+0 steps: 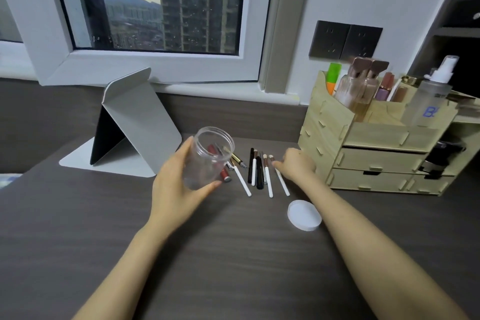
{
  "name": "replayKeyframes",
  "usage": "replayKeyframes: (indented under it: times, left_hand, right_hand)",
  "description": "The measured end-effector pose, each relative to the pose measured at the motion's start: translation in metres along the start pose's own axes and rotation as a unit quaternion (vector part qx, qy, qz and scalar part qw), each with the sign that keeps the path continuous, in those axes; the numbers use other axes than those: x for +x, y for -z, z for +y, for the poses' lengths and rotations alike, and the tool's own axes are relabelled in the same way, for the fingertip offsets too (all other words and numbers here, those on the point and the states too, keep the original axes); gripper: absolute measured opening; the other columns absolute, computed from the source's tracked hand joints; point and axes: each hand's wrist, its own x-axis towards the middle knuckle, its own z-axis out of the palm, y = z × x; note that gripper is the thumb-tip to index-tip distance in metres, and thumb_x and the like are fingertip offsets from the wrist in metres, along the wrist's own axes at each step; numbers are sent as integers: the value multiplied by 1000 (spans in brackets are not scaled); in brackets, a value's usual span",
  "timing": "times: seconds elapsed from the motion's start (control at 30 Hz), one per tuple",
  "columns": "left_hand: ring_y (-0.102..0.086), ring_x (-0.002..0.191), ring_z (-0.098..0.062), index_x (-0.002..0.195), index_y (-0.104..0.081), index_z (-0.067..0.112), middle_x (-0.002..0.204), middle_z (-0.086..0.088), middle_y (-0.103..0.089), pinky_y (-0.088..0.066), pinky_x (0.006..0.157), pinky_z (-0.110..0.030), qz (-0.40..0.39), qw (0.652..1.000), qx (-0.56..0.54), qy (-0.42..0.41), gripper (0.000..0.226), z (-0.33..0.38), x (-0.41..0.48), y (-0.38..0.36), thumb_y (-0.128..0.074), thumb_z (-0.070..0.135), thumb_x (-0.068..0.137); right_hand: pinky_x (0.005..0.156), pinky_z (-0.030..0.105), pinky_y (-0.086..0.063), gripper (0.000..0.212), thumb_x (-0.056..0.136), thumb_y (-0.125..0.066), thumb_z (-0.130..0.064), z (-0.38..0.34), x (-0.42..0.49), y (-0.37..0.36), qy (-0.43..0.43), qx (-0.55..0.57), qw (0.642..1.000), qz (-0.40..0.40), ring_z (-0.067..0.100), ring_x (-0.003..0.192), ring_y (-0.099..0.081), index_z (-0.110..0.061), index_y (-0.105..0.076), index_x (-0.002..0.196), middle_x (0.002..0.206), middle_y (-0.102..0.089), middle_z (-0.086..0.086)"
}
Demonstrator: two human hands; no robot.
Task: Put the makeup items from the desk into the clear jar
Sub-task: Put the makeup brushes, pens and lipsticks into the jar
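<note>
The clear plastic jar (pixel 209 157), cylindrical with a ribbed open mouth, is gripped by the left hand (pixel 176 184) and tilted above the dark wood-grain desk (pixel 130 254). Slim white- and black-handled makeup brushes (pixel 259 171) lie in a row just right of it. The right hand (pixel 296 165) rests loosely curled, fingertips touching the rightmost white-handled brush (pixel 281 180). A round white lid (pixel 304 215) lies nearer; a pale plywood drawer organiser (pixel 368 153) stands far right.

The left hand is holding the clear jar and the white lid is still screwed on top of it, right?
Not quite. The left hand does hold the clear jar, but the head view shows its mouth open. The white lid lies on the desk near the right forearm.
</note>
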Motion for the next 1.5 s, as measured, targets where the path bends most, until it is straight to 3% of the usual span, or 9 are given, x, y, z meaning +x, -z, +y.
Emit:
replayKeyframes:
  times: [0.17,0.33,0.47,0.57,0.73,0.9,1.17,1.33,1.5]
  left_hand:
    - [-53,110,-20,136,-41,22,124,0,-56,-26,96,-7,32,995,57,-78,82,-16,3,0,-68,52,65]
    - [-46,102,-20,135,-44,24,113,-6,-56,-31,86,-20,64,992,89,-54,84,-19,5,-3,-75,44,60]
    - [-48,101,-23,135,-44,25,112,-7,-57,-38,81,-29,46,991,108,-68,88,-21,3,-8,-86,31,58]
    - [-45,101,-20,134,-41,27,111,-9,-58,-39,82,-30,43,988,120,-86,89,-21,1,-10,-86,30,58]
    - [-47,99,-21,134,-40,27,110,-8,-58,-40,82,-30,44,987,125,-96,76,-19,0,-8,-69,45,66]
    - [-47,97,-20,134,-41,25,110,-9,-58,-41,82,-34,42,982,142,-115,73,-20,0,-5,-66,44,68]
    - [-49,96,-23,134,-42,23,108,-11,-59,-44,80,-41,30,981,150,-122,71,-21,0,-5,-62,47,70]
    - [-48,96,-22,134,-44,23,109,-11,-59,-43,81,-41,37,983,143,-107,73,-21,1,-4,-65,47,68]
    - [-48,95,-22,134,-45,21,108,-12,-59,-43,80,-41,40,981,151,-113,77,-22,0,-6,-73,40,64]
  right_hand:
    - [88,36,-45,17,87,-48,-15,-3,25,-23,-33,-48,996,-69,34,107,-61,-10,-52,71,114,-66,18]
    - [69,32,-43,25,85,-47,-8,4,17,6,-51,136,989,15,33,92,-62,-1,-55,108,101,-64,18]
    - [45,20,-49,26,85,-47,6,-19,-36,68,47,590,792,152,5,45,-55,-5,-50,108,70,-54,7]
    - [57,21,-56,18,86,-49,10,-42,-82,88,137,706,679,147,9,54,-61,-7,-50,86,76,-60,9]
    - [63,14,-49,19,90,-54,-3,-65,-105,55,172,612,769,65,3,66,-61,-18,-57,78,74,-65,-1]
    - [75,5,-33,20,84,-56,-35,-66,-113,19,194,340,906,162,12,82,-47,-24,-72,79,76,-53,-13]
    - [71,11,-43,19,92,-54,-17,-45,-111,29,151,513,845,16,-1,83,-58,-19,-72,89,84,-64,-11]
    - [77,36,-46,24,93,-45,-13,8,-55,18,-25,59,989,132,36,99,-61,-5,-64,104,104,-67,16]
    - [94,37,-46,38,90,-39,3,25,-31,4,-57,-151,987,2,31,121,-54,-6,-56,123,129,-59,12]
